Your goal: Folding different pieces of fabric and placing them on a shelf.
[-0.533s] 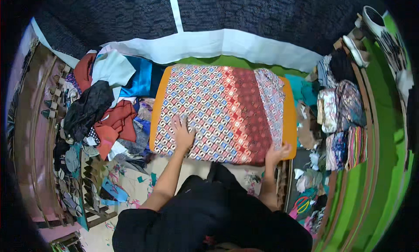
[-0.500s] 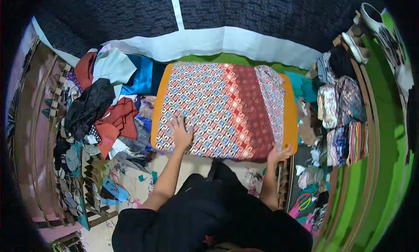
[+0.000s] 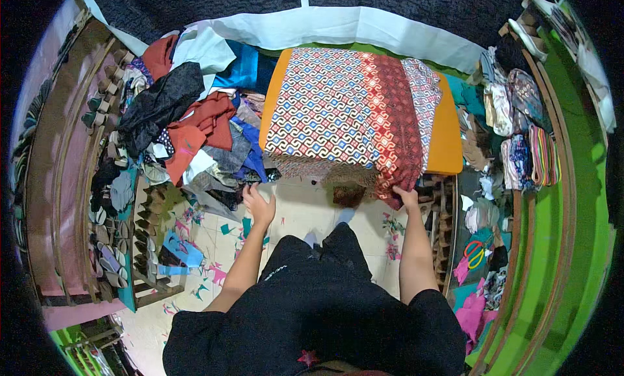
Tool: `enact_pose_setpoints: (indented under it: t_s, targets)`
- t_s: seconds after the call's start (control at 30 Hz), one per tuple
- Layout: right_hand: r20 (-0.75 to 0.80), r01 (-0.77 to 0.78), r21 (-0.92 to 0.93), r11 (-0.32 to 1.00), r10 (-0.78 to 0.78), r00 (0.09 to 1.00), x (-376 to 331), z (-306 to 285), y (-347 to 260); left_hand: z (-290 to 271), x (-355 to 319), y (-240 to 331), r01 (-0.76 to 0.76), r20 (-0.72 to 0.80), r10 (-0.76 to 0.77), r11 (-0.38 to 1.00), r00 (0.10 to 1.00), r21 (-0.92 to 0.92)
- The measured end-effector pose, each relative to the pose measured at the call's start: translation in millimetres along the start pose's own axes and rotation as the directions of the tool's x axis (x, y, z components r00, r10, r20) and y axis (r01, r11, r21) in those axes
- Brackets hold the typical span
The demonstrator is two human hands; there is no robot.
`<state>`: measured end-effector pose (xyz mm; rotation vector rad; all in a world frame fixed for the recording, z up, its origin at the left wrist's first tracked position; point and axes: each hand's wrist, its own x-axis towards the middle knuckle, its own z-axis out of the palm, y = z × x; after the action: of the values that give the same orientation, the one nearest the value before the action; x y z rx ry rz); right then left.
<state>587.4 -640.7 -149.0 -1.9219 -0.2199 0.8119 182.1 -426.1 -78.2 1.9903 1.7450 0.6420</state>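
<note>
A patterned batik cloth (image 3: 325, 109), with a maroon band and a paler folded strip at its right, lies over an orange board (image 3: 448, 129). Its near edge hangs down past the board's front. My right hand (image 3: 407, 198) pinches the hanging maroon corner between thumb and fingers. Off the board, below its near left corner, my left hand (image 3: 261, 208) is raised with fingers apart. It seems to hold nothing, and a gap separates it from the cloth's edge.
Heaped fabric pieces (image 3: 201, 135) crowd the left side. Folded cloths (image 3: 545, 156) and scissors with red and yellow handles (image 3: 474, 254) are at the right. Wooden racks with small blocks (image 3: 151, 246) flank me. Scraps litter the tiled floor (image 3: 305, 210). A dark curtain (image 3: 227, 5) hangs behind.
My left hand has left the cloth's top and come down below the board's edge. My right hand now grips the cloth's near corner, and the near edge hangs lower. The view has shifted.
</note>
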Motion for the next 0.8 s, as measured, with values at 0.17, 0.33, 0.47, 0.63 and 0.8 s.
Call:
enact_pose_setpoints:
  t_s: [0.17, 0.33, 0.47, 0.63, 0.8]
  targets:
    - [0.065, 0.096, -0.193, 0.976, -0.085, 0.994, -15, -11, 7, 25, -23, -5, -0.134, 0.251, 0.148, 0.988, 0.957, -0.072]
    - [0.238, -0.080, 0.164, 0.983, 0.039, 0.970, -28, -27, -24, 88, -49, 11, -0.076, 0.589, 0.247, 0.951, 0.769, -0.300]
    - [0.415, -0.297, 0.480, 0.826, 0.085, 0.906, -84, -12, -100, 116, -90, 67, -0.025, 0.802, 0.400, 0.900, 0.443, -0.435]
    - [0.534, -0.348, 0.732, 0.586, -0.175, 0.827, -101, -3, -126, 167, -140, 100, -0.085, 0.761, 0.430, 0.890, 0.486, -0.448]
    - [0.540, -0.367, 0.758, 0.539, -0.202, 0.817, -110, -14, -144, 214, -150, 90, 0.119, 0.669, 0.360, 0.821, 0.651, -0.558]
